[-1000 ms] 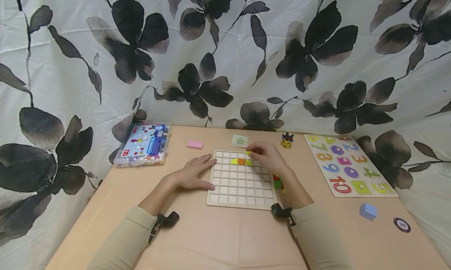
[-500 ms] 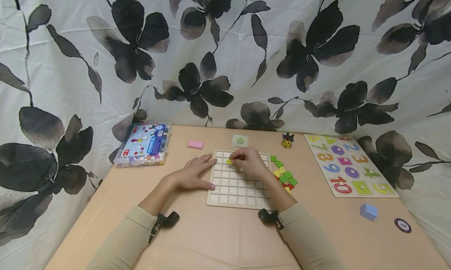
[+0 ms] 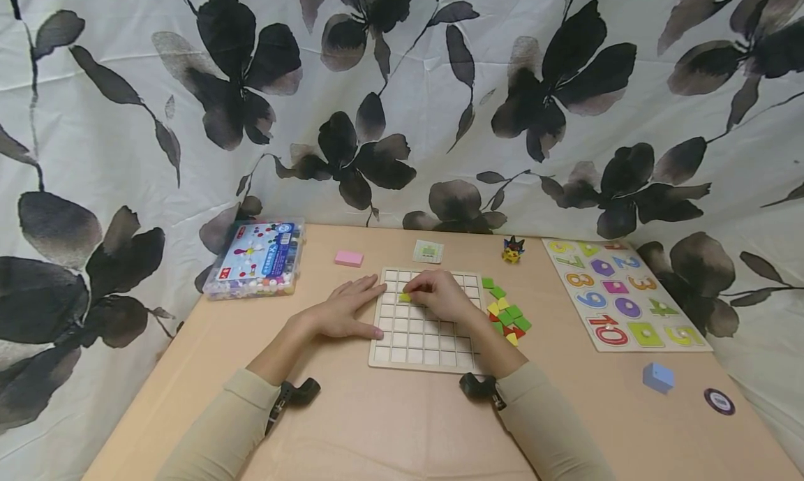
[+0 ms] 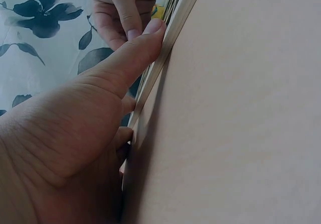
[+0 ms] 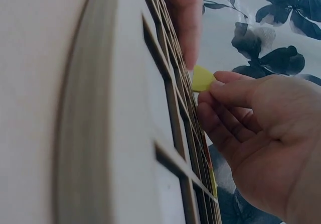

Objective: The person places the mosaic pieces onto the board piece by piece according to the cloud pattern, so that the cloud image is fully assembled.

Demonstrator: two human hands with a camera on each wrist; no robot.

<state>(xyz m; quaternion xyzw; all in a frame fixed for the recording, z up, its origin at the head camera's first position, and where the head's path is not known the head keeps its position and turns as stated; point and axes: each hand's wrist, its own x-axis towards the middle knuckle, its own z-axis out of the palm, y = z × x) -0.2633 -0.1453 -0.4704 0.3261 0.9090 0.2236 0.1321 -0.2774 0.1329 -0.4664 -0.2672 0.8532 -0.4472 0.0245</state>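
Observation:
A pale wooden board [image 3: 408, 359] with a raised grid lies on the table. My left hand [image 3: 342, 310] rests at its left edge with fingers spread, and the thumb touches the rim in the left wrist view. Over the board's upper left part, my right hand [image 3: 442, 296] pinches a small yellow tile [image 5: 202, 79] between thumb and fingertips. That hand hides several squares of the grid, including the coloured tiles laid in an upper row. Loose green, yellow and red tiles [image 3: 510, 315] lie just right of the board.
Behind the board are a small patterned card [image 3: 428, 251] and a pink block [image 3: 348, 258]. A clear case of beads [image 3: 254, 257] stands at the left. On the right are a figurine [image 3: 512, 249], number board [image 3: 622, 296], blue block [image 3: 657, 377] and dark round disc [image 3: 719, 401].
My right hand has moved left across the board with the yellow tile, then slightly nearer to me. The loose tiles its arm covered now show. My left hand has stayed in place.

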